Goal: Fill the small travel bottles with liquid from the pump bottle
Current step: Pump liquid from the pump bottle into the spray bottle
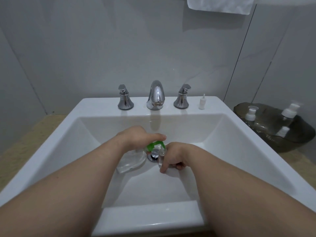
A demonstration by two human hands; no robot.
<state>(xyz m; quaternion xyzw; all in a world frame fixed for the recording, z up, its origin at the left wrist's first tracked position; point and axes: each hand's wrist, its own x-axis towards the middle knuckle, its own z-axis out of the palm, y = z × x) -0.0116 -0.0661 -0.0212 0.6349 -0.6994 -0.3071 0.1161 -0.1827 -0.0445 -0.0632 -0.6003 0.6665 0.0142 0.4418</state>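
A clear pump bottle (130, 161) with a green pump head (154, 145) stands in the white sink basin (222, 134). My left hand (136, 137) rests on top of the pump head, fingers pressing on it. My right hand (174, 156) is closed around a small clear travel bottle (161, 157), held upright with its mouth right under the green spout. A loose white spray cap (202, 102) stands on the sink ledge to the right of the taps.
A chrome faucet (156, 95) with two handles (125, 100) (182, 96) is at the back. The drain (153, 155) lies between the bottles. A dark tray (290, 142) on the right counter holds three more small white-capped bottles (250, 113). A towel (220, 5) hangs above.
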